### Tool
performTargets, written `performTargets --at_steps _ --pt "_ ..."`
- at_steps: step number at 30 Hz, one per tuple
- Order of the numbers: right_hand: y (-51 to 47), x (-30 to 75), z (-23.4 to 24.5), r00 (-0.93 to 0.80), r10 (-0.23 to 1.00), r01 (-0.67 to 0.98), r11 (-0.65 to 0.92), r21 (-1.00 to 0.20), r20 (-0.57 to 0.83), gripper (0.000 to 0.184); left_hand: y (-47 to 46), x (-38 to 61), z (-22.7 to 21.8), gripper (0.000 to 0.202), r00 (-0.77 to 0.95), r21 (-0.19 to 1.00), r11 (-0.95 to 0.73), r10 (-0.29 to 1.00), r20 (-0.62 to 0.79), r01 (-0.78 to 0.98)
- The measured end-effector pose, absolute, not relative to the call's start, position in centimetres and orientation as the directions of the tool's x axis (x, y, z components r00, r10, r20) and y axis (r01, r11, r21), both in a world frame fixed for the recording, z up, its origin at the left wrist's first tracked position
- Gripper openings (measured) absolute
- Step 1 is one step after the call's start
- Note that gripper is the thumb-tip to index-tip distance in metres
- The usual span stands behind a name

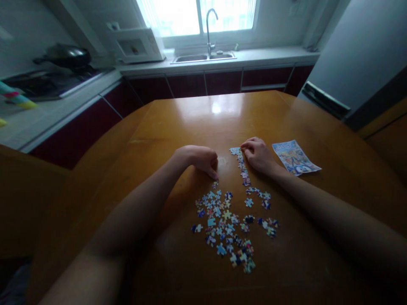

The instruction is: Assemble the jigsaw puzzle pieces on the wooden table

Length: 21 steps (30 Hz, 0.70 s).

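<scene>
My left hand [204,159] hovers low over the table with its fingers curled. One fingertip reaches down to a small puzzle piece [215,185] at the top of a loose pile of puzzle pieces [219,228]; whether anything is inside the curled fingers is hidden. My right hand [258,154] rests on the table, its fingertips pinched at the top corner of a joined puzzle strip [242,166]. That strip forms an upside-down L, with a short arm pointing left. Small groups of pieces [259,194] lie below the strip, between it and my right forearm.
A creased picture sheet [296,157] lies right of my right hand on the wooden table [178,123]. Beyond the table is a counter with a sink [190,58], a faucet [208,31] and a microwave [136,45]. A pan [68,56] sits on the stove at left.
</scene>
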State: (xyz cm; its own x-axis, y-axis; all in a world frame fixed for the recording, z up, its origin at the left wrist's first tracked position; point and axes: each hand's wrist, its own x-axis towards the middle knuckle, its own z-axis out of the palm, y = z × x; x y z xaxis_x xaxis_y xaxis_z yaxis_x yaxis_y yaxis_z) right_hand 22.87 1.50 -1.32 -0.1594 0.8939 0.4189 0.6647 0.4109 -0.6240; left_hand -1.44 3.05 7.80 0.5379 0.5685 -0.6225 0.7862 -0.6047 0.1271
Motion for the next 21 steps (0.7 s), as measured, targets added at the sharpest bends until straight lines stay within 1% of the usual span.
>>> performTargets --at_steps 6,16,21 --pt "1.51 22.95 -1.39 -0.159 0.895 0.665 0.409 -0.626 0.416 0.018 3.45 -1.70 7.58 0.055 0.549 0.123 -0.610 0.584 -0.598 0.783" --pt "1.47 22.84 -1.28 -0.156 0.895 0.667 0.407 -0.624 0.417 0.018 3.66 -1.52 7.45 0.056 0.540 0.126 -0.594 0.596 -0.594 0.795" --pt "1.53 22.85 -1.30 -0.154 0.900 0.668 0.399 -0.628 0.407 0.018 3.33 -1.38 7.67 0.057 0.535 0.101 -0.594 0.620 -0.574 0.798"
